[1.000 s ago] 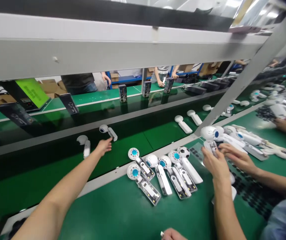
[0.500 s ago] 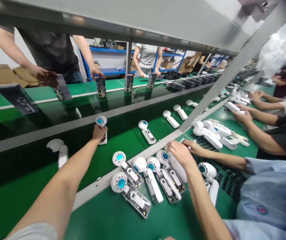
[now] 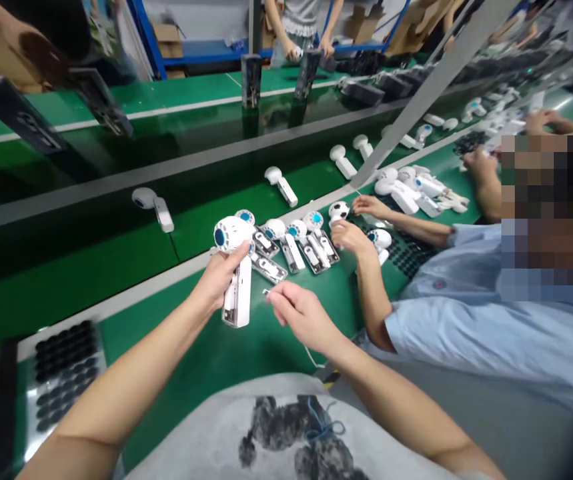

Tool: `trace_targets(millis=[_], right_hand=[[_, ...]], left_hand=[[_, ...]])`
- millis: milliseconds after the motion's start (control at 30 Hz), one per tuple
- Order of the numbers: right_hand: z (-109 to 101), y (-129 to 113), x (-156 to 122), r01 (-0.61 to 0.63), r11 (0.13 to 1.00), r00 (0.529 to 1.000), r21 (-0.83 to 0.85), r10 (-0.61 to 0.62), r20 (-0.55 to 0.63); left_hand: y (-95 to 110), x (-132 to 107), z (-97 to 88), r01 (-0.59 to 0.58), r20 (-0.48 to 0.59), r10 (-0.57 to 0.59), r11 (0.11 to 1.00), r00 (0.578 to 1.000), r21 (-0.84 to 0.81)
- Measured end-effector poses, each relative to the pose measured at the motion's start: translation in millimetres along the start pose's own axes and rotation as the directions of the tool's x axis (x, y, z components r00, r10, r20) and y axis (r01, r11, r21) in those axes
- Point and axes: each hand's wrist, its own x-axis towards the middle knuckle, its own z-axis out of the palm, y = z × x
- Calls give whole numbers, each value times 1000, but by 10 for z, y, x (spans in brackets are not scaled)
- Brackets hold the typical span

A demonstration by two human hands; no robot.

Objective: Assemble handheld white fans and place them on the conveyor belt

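Observation:
My left hand (image 3: 219, 277) is closed round a white handheld fan (image 3: 239, 293), its round head with a blue centre pointing up and its clear-sided handle down. Just right of the handle, my right hand (image 3: 299, 310) pinches the small pale plug (image 3: 266, 292) of a white cable (image 3: 312, 357) that runs down below the hand. Plug and fan are apart. Behind my hands lie several similar fans in a row, among them a fan with a clear back (image 3: 269, 268) and a white-handled fan (image 3: 293, 253).
A co-worker's hand (image 3: 351, 237) is by a football-patterned fan head (image 3: 339, 211) on the right. More fans ride the green conveyor belt (image 3: 206, 193) beyond a pale rail (image 3: 131, 293). A sheet of black discs (image 3: 66, 367) lies left. Dark boxes (image 3: 251, 80) stand farther back.
My left hand has brought a fan from the belt back over the bench. My right hand has come into view with the plug. The view has tilted down.

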Motion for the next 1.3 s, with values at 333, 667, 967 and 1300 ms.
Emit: trace_targets(millis=[333,667,967,1300], right_hand=[[71,-6,-352,57,998,998,11,-57,23],[0,89,-446,99,986,989,-135,-83,121],[61,212,-496,13,975,969,223,-67,237],[33,-8,-534,59,998,995,18,-60,83]], left_hand=[[-85,-581,268,5,104,-13,997,995,79],[-117,-712,247,32,237,-90,971,967,237],[-210,-768,143,211,235,-237,969,943,132],[-206,-852,197,-46,112,44,999,993,17]])
